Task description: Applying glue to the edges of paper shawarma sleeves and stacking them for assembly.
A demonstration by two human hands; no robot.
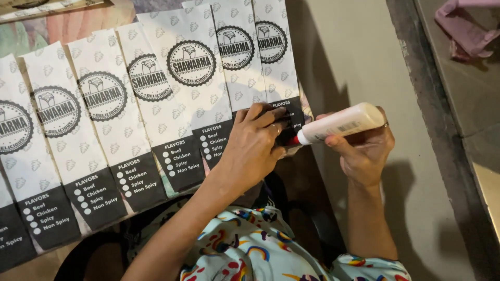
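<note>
Left hand: the left hand (255, 143) lies flat on the dark bottom end of the last paper bag (276, 57) at the right of the row. Its fingers (268, 117) are close together and press the paper down. It pinches nothing.
Left arm: it is bare and comes up from the bottom of the picture, slanting to the right.
Right hand: the right hand (367, 148) is curled around a white bottle (341, 124). The thumb is on the near side and the other fingers wrap round the back.
Right arm: it goes almost straight up from the bottom right, and the wrist bends to the left.
Bottle: it lies almost on its side. Its red tip (295, 140) points left and touches the dark end of the bag, just beside the left fingers.
Bags: a row of white paper bags (104, 119) with round black marks lies side by side, each one a bit over the next. Their dark ends point to the person.
Other things: a grey floor (359, 52) is on the right, with a pink cloth (466, 28) in the top right corner. The person wears a shirt (250, 250) with bright shapes.
</note>
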